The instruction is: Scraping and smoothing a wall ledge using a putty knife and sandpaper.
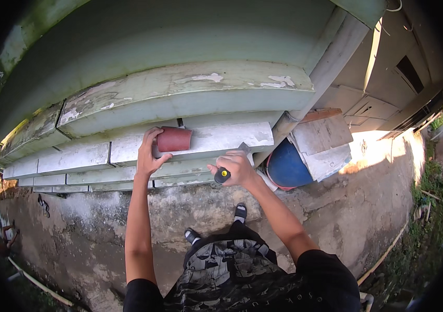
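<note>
My left hand [149, 152] grips one end of a dull red, cup-shaped cylinder [175, 139], thumb below and fingers above. The cylinder lies on its side against the whitish lower ledge [221, 136]; its inside is hidden. In my right hand [236, 167] is a scraper [222, 175] with a black handle and a yellow spot on its butt end. Its grey blade points away from me, at or just above the ledge's front part near the right end. Whether the blade touches the surface I cannot tell.
Above, a pale green ledge [190, 86] has peeling paint patches. Right of the ledges stand a blue drum [287, 165] and stacked worn boards [321, 136], beside a pipe [284, 126]. Stained concrete [310, 208] lies underfoot, with plants [429, 213] along the right edge.
</note>
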A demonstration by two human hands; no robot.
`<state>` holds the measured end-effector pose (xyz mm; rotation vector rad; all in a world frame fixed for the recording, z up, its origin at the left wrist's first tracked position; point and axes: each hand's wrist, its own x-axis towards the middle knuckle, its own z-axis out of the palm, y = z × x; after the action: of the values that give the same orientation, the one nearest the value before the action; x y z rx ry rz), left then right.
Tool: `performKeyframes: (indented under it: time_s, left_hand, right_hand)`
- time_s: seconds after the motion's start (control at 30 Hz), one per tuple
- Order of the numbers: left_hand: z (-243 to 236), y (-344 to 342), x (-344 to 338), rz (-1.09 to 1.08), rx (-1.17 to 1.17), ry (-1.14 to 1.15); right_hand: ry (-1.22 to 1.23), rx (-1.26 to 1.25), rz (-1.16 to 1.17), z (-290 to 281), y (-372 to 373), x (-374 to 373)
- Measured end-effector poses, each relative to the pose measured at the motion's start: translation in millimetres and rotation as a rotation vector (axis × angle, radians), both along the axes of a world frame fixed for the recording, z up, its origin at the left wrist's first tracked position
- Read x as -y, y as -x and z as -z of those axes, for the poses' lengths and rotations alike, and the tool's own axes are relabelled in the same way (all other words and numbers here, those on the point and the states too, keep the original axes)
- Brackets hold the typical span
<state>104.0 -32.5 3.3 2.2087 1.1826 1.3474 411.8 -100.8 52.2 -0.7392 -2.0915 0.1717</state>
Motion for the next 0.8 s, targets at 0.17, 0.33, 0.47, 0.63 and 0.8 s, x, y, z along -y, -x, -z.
performKeyframes:
  time_s: [0.17,0.33,0.47,0.63,0.8]
  left_hand:
    - [-13,-4,-10,0.055,-0.009,0.135]
    - [-9,10,-19,0.048,-0.196,0.070]
    - [-6,2,-25,0.052,-0.180,0.019]
    - [-6,9,-21,0.026,-0.198,-0.005]
    - [-11,3,-22,0.025,-0.204,-0.017]
  right_hand:
    - [-0.050,0.003,0.187,32,-53,-45]
    - [-0.046,-0.068,0.005,-17,-30,-20]
    - [0.013,-0.055,0.133,23,-46,-41]
    - [-0.026,-0.072,-0.088,-11,-7,-7]
    - [0.024,-0.097,0.042,22,-31,-37]
